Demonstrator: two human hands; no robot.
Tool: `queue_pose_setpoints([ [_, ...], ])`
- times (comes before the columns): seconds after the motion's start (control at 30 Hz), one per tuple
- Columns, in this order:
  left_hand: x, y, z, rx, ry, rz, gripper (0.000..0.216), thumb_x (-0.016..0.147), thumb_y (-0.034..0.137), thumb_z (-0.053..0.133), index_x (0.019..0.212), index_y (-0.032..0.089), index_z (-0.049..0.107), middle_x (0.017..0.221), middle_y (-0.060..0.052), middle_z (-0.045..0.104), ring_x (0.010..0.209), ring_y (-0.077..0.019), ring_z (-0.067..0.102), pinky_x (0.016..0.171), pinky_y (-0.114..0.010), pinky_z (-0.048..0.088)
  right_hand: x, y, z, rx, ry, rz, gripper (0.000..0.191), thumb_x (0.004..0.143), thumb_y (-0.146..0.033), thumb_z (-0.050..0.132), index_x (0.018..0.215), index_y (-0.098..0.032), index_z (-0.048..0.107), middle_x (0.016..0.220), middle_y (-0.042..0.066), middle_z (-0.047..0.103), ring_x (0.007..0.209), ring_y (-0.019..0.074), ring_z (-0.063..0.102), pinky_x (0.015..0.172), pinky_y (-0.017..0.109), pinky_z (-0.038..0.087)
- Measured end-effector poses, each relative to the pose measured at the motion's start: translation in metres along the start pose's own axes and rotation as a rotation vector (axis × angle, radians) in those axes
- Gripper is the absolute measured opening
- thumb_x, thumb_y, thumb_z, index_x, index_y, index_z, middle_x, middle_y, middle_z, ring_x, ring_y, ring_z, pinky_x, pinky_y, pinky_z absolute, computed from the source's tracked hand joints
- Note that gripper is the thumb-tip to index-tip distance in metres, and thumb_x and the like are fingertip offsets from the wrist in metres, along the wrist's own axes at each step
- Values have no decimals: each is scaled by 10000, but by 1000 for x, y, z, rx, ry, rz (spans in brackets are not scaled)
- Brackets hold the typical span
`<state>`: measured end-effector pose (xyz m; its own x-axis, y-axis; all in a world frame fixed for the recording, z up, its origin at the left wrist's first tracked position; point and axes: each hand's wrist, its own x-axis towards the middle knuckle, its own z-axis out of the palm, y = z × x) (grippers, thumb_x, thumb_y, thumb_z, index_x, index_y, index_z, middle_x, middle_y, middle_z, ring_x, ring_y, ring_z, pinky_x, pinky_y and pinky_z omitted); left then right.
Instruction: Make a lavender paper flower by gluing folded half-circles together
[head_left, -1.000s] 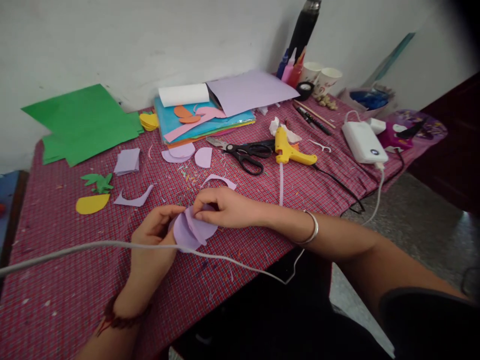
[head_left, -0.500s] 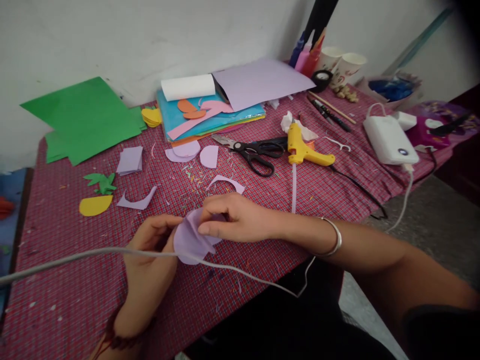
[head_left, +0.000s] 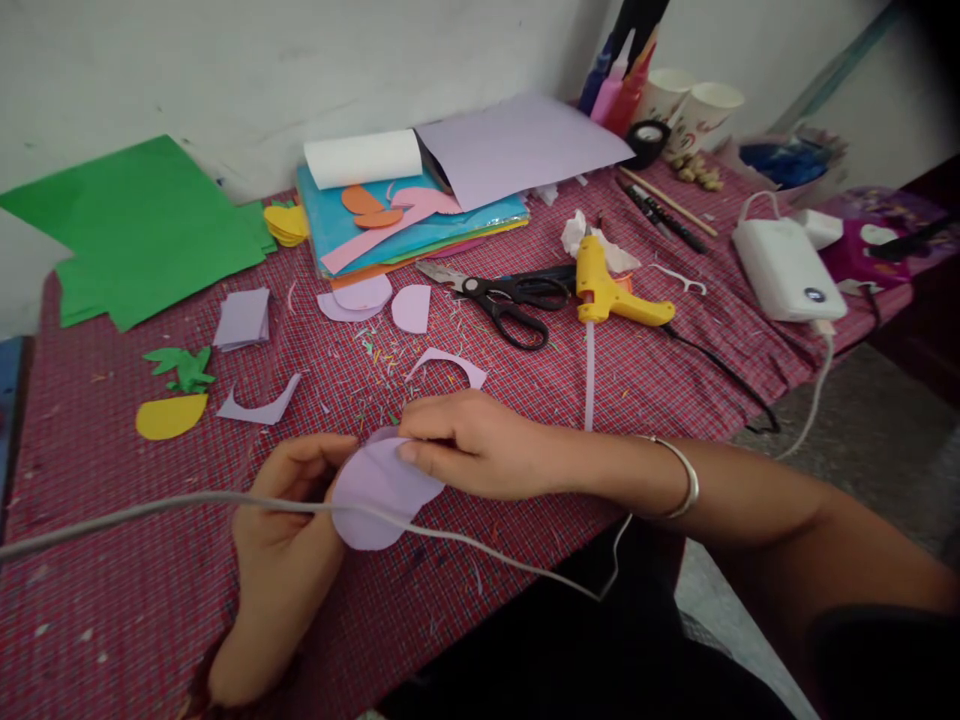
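Both hands hold rounded purple paper pieces low over the near side of the table. My right hand pinches the right edge, thumb on top. My left hand is curled at the left edge; its fingertips are partly behind the paper. A second purple layer shows at the upper edge. A grey-white cable crosses in front of the paper and the left hand. Just beyond the hands lie curved purple offcuts, a purple half-round piece, a yellow half-round piece and a green leaf-shaped cutout.
Black-handled scissors and a yellow glue gun with its cord lie mid-table. Green sheets, a coloured paper pack and a large purple sheet sit along the wall. A white power bank is at right.
The purple paper, creased and folded up before, now lies flatter with its broad rounded face showing. My right thumb has shifted onto its edge. The view has turned slightly right.
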<state>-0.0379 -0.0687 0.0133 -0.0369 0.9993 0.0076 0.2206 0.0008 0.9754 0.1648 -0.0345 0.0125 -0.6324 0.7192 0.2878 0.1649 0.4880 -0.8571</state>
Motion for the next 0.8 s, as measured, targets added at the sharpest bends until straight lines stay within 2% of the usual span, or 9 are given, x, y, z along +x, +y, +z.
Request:
queue_pose_setpoints([
  [0.1, 5, -7, -2, -91, -142, -93, 391, 682, 215, 808, 1047, 285, 686, 938, 17, 736, 799, -125, 685, 686, -191, 547, -1, 3, 2, -3, 40, -24, 298, 1003, -279, 415, 723, -180, 434, 702, -17, 456, 675, 101, 450, 654, 239, 346],
  [0.2, 12, -17, -5, -152, -250, -153, 461, 677, 231, 826, 1109, 299, 682, 1042, -17, 748, 839, -160, 711, 686, -224, 576, 0, 5, 3, -23, 52, -42, 304, 1015, -304, 418, 750, -169, 487, 722, -5, 496, 704, 108, 476, 675, 245, 366],
  [0.33, 17, -26, -7, -108, -305, -121, 475, 683, 229, 827, 1129, 317, 689, 1110, -28, 745, 920, -182, 723, 747, -242, 597, 0, 5, 3, -14, 99, -51, 283, 1001, -281, 469, 750, -160, 519, 734, -1, 521, 706, 104, 495, 685, 238, 398],
  [0.5, 14, -22, -6, -5, -312, -12, 682, 643, 207, 831, 1278, 333, 616, 1276, -45, 684, 1042, -208, 703, 838, -295, 603, -1, 2, 2, -24, 115, -123, 221, 981, -249, 512, 811, -134, 595, 821, 35, 588, 769, 111, 549, 738, 237, 451],
  [0.57, 14, -19, -6, 24, -338, 21, 613, 659, 221, 817, 1240, 307, 642, 1237, -53, 702, 1024, -212, 707, 847, -311, 602, -2, 1, 1, -54, 67, -134, 174, 973, -225, 510, 892, -121, 625, 896, 59, 615, 822, 120, 573, 779, 247, 467],
  [0.67, 12, -14, -4, 61, -344, 41, 421, 676, 220, 805, 1083, 263, 705, 1038, -42, 758, 887, -197, 728, 776, -293, 610, -3, -1, 0, -136, -17, -80, 139, 946, -190, 526, 989, -117, 637, 967, 76, 626, 869, 138, 584, 813, 271, 468],
  [0.8, 10, -10, -3, 34, -287, 42, 354, 662, 197, 812, 996, 267, 715, 926, -3, 766, 796, -152, 723, 759, -248, 600, -1, -1, 0, -239, -75, 22, 112, 937, -178, 529, 917, -125, 625, 885, 53, 615, 809, 142, 565, 755, 269, 438],
])
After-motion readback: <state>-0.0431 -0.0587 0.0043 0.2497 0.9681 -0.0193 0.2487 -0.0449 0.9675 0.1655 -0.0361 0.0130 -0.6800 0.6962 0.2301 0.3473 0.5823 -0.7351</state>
